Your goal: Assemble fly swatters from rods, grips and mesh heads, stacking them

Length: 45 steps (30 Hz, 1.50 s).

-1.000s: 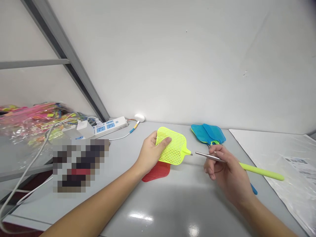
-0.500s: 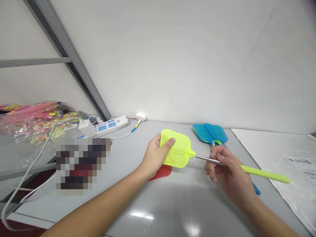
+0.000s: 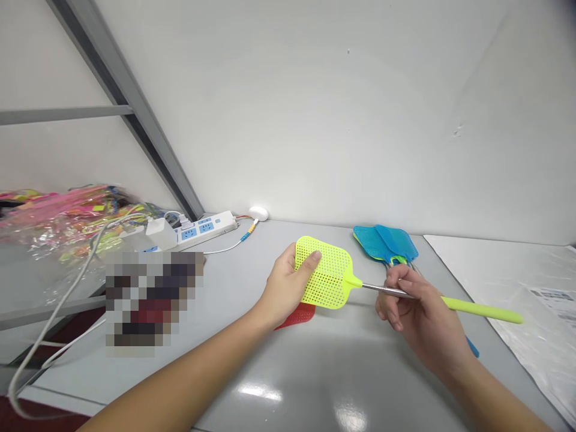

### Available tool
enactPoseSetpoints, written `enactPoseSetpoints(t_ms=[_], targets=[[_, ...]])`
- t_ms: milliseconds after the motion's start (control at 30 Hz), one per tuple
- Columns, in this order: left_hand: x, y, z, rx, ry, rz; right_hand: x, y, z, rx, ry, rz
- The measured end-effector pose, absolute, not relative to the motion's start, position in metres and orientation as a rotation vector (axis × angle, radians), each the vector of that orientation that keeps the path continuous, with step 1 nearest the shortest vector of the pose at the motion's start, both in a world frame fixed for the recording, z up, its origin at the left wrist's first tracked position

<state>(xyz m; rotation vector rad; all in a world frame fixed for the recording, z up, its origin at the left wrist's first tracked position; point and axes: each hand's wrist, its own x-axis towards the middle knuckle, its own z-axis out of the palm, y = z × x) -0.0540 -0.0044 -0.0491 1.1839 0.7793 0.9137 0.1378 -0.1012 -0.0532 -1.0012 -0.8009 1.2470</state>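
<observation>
A yellow-green fly swatter (image 3: 330, 282) with a perforated head, a metal shaft and a lime grip is held above the table between both hands. My left hand (image 3: 288, 285) pinches the left edge of its head, thumb on top. Around the metal shaft, near the lime grip, my right hand (image 3: 418, 306) is closed. Below the left hand lies a red perforated swatter head (image 3: 299, 315), partly covered. Beyond my right hand is a pile of blue fly swatters (image 3: 387, 242), with some green showing underneath; their shafts run behind that hand.
A white power strip (image 3: 207, 228) with plugs and cables lies at the back left of the grey table (image 3: 243, 282). Colourful items in clear plastic bags (image 3: 67, 219) sit at the far left. White plastic sheeting (image 3: 508, 288) covers the right side. A blurred-out patch hides something at left.
The swatter's head has shifted slightly right, and its grip end has risen a little. Both hands keep their hold. The whole view has moved slightly.
</observation>
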Motion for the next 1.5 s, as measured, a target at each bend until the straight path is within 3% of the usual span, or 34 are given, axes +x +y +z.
enactPoseSetpoints(t_ms=[767,1300,1500], targets=[[-0.052,-0.017,-0.058,1.163,0.704,0.898,0.126,-0.097,-0.055,-0.785,-0.566,1.391],[-0.057,-0.011,-0.049,1.263,0.671,0.945,0.12,-0.102,-0.049,-0.798,-0.697,1.35],[-0.07,0.015,-0.039,1.261,0.652,1.041,0.131,-0.101,-0.046,-0.93,-0.701,1.146]])
